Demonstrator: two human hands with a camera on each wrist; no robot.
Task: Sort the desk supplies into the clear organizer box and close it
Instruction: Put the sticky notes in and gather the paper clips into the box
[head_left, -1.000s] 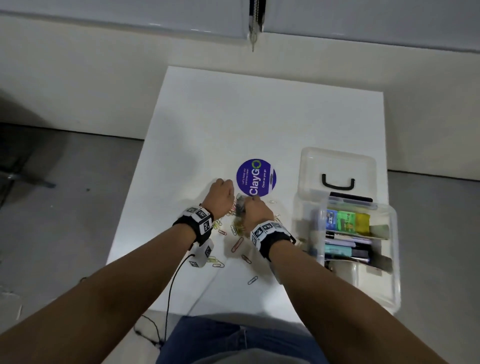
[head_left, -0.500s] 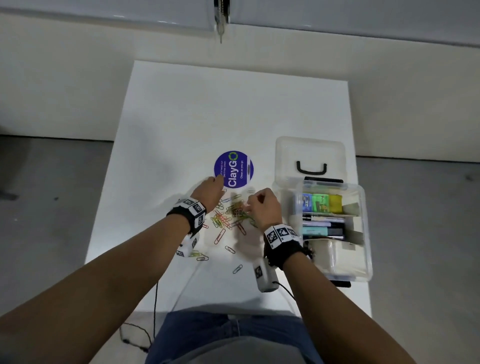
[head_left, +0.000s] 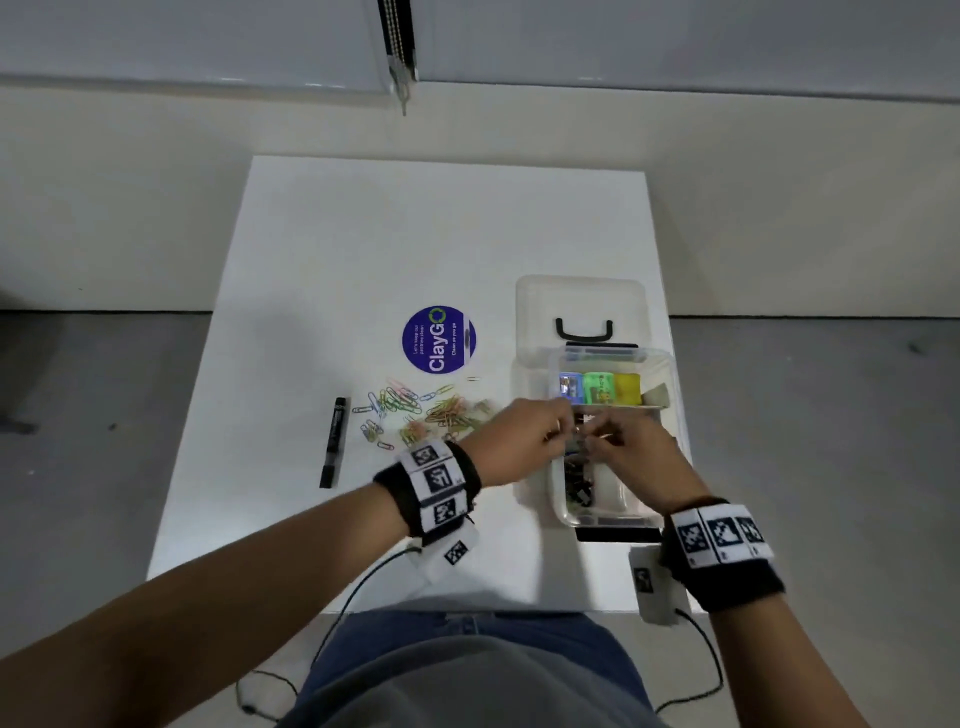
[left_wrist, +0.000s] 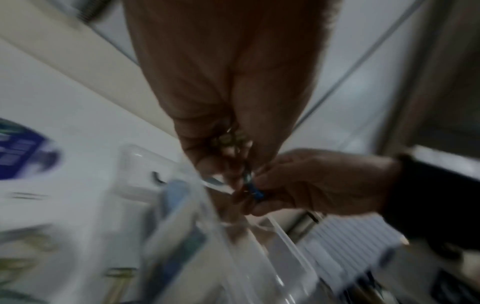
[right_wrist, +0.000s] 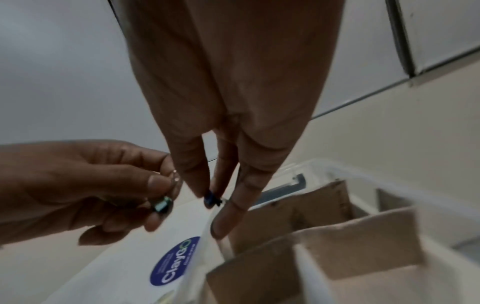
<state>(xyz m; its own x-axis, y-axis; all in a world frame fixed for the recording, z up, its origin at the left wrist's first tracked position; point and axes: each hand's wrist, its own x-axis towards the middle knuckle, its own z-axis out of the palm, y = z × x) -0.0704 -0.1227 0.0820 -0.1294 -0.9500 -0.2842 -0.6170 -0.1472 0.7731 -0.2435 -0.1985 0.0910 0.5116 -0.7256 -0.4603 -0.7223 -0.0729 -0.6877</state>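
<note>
The right hand (right_wrist: 233, 144) pinches a small blue clip (right_wrist: 209, 197) between fingertips; the left hand (right_wrist: 78, 191) grips a few more (too blurred to name), both over the clear organizer box (head_left: 667, 374), open, holding coloured pads and cardboard dividers. Loose paper clips (head_left: 415, 410) lie on the table (head_left: 363, 249).

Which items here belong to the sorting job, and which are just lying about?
Job: organizer box, its open lid, paper clips and black marker on the table, left hand, right hand.

Lying about: ClayGo sticker, blind cord.
</note>
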